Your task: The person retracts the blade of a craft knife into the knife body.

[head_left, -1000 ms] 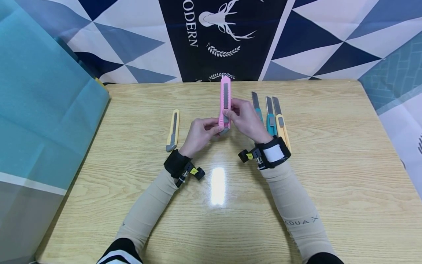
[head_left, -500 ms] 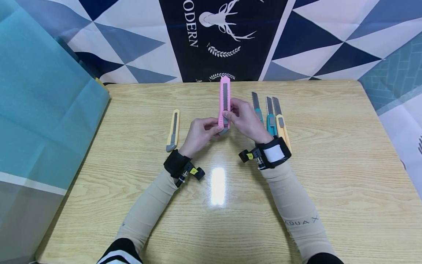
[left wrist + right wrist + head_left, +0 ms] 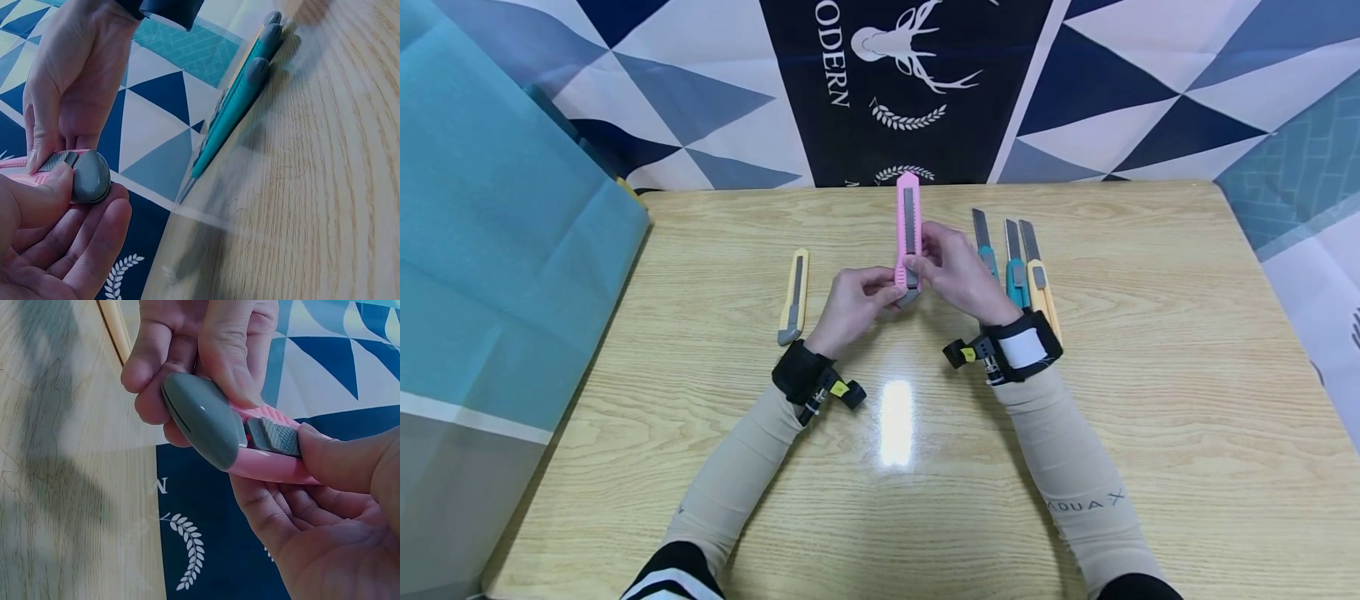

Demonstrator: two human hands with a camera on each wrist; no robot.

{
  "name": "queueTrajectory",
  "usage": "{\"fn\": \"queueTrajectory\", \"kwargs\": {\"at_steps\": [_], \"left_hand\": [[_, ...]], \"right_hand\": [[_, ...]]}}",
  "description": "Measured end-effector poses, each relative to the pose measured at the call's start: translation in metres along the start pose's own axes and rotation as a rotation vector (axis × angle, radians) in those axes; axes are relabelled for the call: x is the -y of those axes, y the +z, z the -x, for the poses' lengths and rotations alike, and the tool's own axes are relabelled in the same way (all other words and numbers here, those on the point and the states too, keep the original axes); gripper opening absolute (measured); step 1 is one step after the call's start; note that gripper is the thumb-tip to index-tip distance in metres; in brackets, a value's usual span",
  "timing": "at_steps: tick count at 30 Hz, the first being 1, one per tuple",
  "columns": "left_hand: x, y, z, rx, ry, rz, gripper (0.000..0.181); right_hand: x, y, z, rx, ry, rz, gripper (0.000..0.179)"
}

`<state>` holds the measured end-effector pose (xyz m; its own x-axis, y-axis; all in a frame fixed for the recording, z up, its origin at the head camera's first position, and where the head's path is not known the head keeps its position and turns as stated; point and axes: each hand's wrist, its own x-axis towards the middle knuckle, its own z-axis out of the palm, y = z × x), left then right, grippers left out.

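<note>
A pink utility knife (image 3: pixel 907 204) stands nearly upright between both hands, raised over the table's far side. No blade shows beyond its top end. My left hand (image 3: pixel 856 307) pinches the lower end by the grey end cap (image 3: pixel 203 419). With the thumb on the ridged grey slider (image 3: pixel 279 437), my right hand (image 3: pixel 958 271) grips the knife's side, fingers behind it. In the right wrist view that slider sits close to the end cap. To the right lie a teal knife (image 3: pixel 987 257), another teal knife (image 3: pixel 1017 283) and a yellow knife (image 3: pixel 1040 285), their blades extended.
A yellow utility knife (image 3: pixel 794 293) with its blade in lies left of the hands on the wooden table (image 3: pixel 880 525). Patterned cloth (image 3: pixel 700 83) hangs behind the far edge. A teal-covered block (image 3: pixel 497 208) borders the left side.
The slider has moved down toward the end cap under my right thumb. The blade tip that showed at the top has gone into the handle. The knife has shifted slightly left.
</note>
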<state>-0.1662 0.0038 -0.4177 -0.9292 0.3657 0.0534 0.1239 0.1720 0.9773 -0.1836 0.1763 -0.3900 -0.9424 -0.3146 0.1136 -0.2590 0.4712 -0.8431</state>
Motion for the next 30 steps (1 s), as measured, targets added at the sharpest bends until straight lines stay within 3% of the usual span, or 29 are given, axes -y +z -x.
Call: {"fn": "queueTrajectory", "kwargs": {"at_steps": [5, 14, 17, 23, 30], "left_hand": [[0.016, -0.001, -0.006, 0.005, -0.011, 0.029, 0.023], [0.016, -0.003, -0.007, 0.018, -0.022, 0.114, 0.023], [0.013, -0.005, -0.006, 0.036, -0.053, 0.121, 0.023], [-0.007, -0.007, 0.000, 0.105, -0.085, 0.111, 0.023], [-0.015, -0.007, 0.002, 0.112, -0.090, 0.088, 0.021]], "right_hand": [[0.000, -0.002, 0.000, 0.014, -0.027, 0.000, 0.022], [-0.001, -0.001, -0.001, 0.015, -0.041, -0.017, 0.028], [-0.001, 0.000, -0.001, 0.010, -0.021, -0.007, 0.028], [-0.001, -0.001, -0.001, 0.018, 0.018, 0.024, 0.022], [-0.002, 0.000, -0.001, 0.013, 0.007, 0.022, 0.020]]}}
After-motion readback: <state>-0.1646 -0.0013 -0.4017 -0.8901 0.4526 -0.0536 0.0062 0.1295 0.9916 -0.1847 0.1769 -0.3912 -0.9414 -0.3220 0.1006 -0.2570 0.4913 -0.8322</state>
